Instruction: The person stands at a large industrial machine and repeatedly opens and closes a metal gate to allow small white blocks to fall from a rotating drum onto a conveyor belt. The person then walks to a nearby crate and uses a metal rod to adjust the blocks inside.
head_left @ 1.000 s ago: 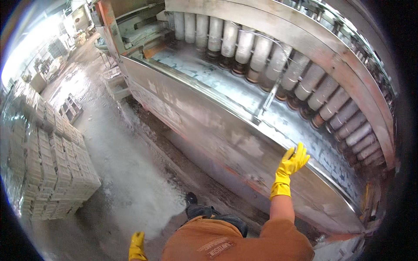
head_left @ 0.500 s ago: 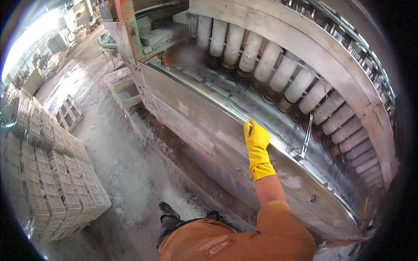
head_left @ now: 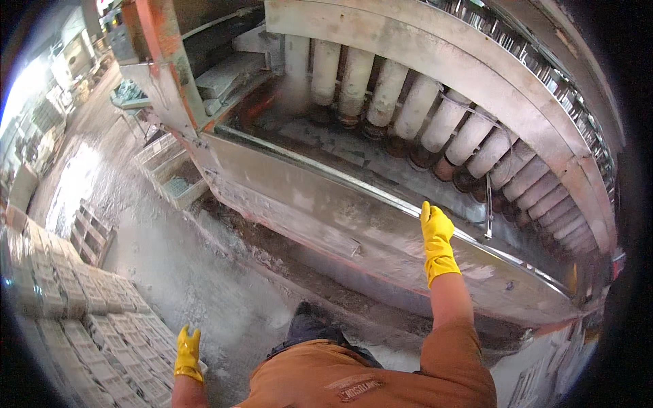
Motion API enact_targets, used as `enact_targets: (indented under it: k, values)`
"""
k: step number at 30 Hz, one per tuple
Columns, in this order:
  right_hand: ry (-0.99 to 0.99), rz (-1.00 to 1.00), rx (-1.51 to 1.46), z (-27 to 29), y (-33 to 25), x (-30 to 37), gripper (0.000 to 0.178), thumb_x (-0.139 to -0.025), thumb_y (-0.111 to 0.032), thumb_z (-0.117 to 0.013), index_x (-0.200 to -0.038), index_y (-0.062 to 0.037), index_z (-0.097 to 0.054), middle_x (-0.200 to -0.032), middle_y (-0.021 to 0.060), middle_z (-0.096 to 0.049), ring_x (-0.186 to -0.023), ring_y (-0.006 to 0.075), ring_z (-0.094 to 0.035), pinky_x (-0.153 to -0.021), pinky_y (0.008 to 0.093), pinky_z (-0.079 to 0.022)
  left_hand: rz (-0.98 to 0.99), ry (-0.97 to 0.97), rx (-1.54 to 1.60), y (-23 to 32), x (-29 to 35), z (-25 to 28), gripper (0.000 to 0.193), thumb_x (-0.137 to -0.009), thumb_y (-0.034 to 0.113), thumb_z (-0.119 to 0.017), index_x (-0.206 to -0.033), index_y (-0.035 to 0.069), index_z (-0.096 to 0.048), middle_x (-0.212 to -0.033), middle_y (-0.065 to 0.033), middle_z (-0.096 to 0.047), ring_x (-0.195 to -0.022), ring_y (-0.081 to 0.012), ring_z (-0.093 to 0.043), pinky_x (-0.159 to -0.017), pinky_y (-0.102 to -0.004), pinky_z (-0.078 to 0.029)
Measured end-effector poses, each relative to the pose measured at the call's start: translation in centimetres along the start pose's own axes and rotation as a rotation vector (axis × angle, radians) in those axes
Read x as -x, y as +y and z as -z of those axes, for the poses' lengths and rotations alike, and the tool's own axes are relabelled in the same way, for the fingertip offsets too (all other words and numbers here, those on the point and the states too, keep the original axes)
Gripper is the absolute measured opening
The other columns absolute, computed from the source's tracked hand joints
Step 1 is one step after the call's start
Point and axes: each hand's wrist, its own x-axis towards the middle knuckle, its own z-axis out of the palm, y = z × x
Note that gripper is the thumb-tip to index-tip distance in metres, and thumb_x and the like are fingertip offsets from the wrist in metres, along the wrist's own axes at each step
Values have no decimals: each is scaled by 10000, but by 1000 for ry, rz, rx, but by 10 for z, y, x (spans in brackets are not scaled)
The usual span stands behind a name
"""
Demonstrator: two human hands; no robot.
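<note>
A yellow rubber glove covers my right hand (head_left: 438, 234), which is closed over the shiny top edge of a long metal side panel (head_left: 292, 187). Its thumb points up, away from me. Down at the lower left hangs my left hand (head_left: 188, 353), also in a yellow glove, holding nothing, with fingers partly apart. It is above the floor, near stacked cartons (head_left: 112, 340). Just beyond the panel lies a wet trough, and over it runs a row of thick grey cylinders (head_left: 416, 109). A thin metal bracket (head_left: 489, 207) stands upright to the right of my right hand.
A wooden pallet (head_left: 92, 233) lies on the dusty wet floor (head_left: 224, 299) to the left. Pale plastic crates (head_left: 182, 182) stand against the machine's left end, near an orange-painted post (head_left: 160, 41). A curved metal beam (head_left: 435, 37) spans above the cylinders.
My left hand has come into view at the lower left. My right hand remains on the panel's edge, while the view has shifted and turned, showing more of the machine's right end.
</note>
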Motion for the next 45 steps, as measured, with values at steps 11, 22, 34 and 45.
enact_targets:
  k: [11,22,34,45]
  values:
    - [78,41,-26,-6,12,1,419,-951,-465,-515,-789,-112,-671,-743,159,-676,-718,395,-646,-664,499,-492,-646,-204,286,304,-154,-11,570,-899,271,-704,-1382,33,-517,-1357,-200,-565,-1238,-329,-551,-1048,-414,-421]
    - [-91,-135,-251,30,-9,-24,428,-909,-484,-589,-1096,-117,-707,-939,142,-719,-869,328,-686,-773,401,-520,-1130,188,-106,545,-322,67,451,-879,324,-671,-1236,53,-622,-1196,-188,-657,-1087,-397,-620,-932,-449,-491]
    - [-195,-600,-99,8,50,-100,564,-913,-505,-567,-1234,-44,-616,-1185,150,-660,-960,315,-669,-692,394,-570,-513,269,-467,631,-373,28,447,-903,491,-525,-1165,156,-659,-1226,-156,-650,-1146,-363,-606,-936,-501,-484]
    - [-288,-636,35,32,22,-140,609,-885,-560,-550,-1214,-58,-656,-1216,194,-656,-1123,375,-620,-944,446,-472,-633,476,-349,648,-386,48,506,-831,443,-648,-1222,121,-630,-1184,-200,-654,-1083,-401,-620,-938,-492,-487]
